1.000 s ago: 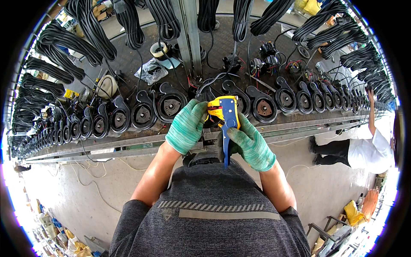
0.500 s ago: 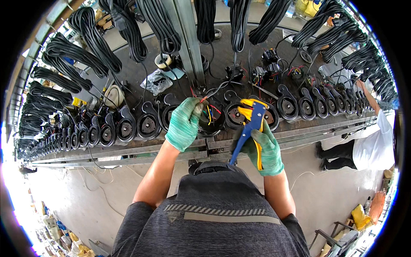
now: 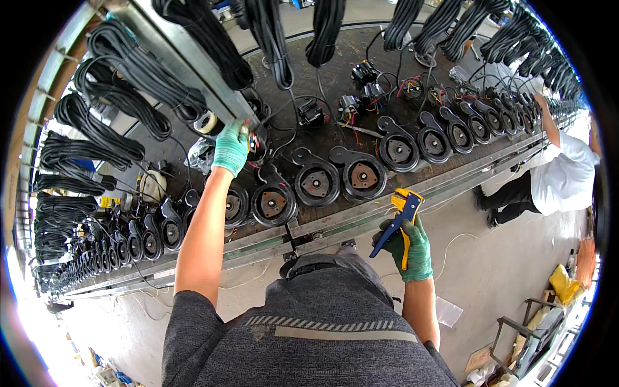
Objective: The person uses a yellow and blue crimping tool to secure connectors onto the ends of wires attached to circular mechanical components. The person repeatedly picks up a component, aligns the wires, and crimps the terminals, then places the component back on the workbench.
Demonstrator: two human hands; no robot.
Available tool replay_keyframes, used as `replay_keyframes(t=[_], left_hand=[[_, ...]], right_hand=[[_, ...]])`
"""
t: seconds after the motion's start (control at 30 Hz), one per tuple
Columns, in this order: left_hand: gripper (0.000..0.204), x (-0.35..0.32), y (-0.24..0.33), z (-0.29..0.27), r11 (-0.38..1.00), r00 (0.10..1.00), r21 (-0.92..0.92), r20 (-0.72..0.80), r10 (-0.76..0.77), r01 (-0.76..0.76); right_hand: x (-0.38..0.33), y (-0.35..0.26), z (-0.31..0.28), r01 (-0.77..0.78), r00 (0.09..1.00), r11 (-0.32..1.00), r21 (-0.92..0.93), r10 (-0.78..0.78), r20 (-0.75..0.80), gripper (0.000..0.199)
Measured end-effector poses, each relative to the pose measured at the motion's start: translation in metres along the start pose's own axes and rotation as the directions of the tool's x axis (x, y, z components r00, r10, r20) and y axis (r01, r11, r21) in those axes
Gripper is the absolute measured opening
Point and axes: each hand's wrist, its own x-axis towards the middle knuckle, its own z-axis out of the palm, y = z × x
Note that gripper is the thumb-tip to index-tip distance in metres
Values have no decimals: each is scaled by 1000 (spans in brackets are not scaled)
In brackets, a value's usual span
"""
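My left hand [image 3: 231,149], in a green knit glove, reaches forward over the bench beside the metal post [image 3: 216,77]. Its fingers are curled, and what they hold is hidden. Right against it sits a dark part with coloured wires [image 3: 256,146]. Low at the bench's front, my right hand [image 3: 416,251], gloved alike, grips a blue and yellow wire stripper [image 3: 405,224] by its handles. The stripper's jaws point up and away from me, with no wire seen in them. Between my hands stand black round housings [image 3: 316,183] with hooked tops.
Bundles of black cable [image 3: 267,39] hang over the bench. Small motors with coloured wires [image 3: 371,97] lie farther back. A clear plastic bag [image 3: 201,155] and a tape roll [image 3: 206,122] are near the post. At right, a person in a white shirt [image 3: 564,174] reaches to the bench.
My left hand has moved forward and left, from the wires above the housings to beside the post. My right hand with the stripper has dropped back, lower and slightly right. The view has turned.
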Motion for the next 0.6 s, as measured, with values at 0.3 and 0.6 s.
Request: replay_keyframes(t=[0.3, 0.6], left_hand=[[35, 42, 81, 38, 995, 912, 95, 403, -77, 42], [39, 127, 61, 209, 867, 789, 498, 543, -288, -26]], right_hand=[[1, -25, -60, 26, 991, 997, 76, -15, -136, 43], [4, -38, -118, -20, 963, 995, 93, 44, -266, 54]])
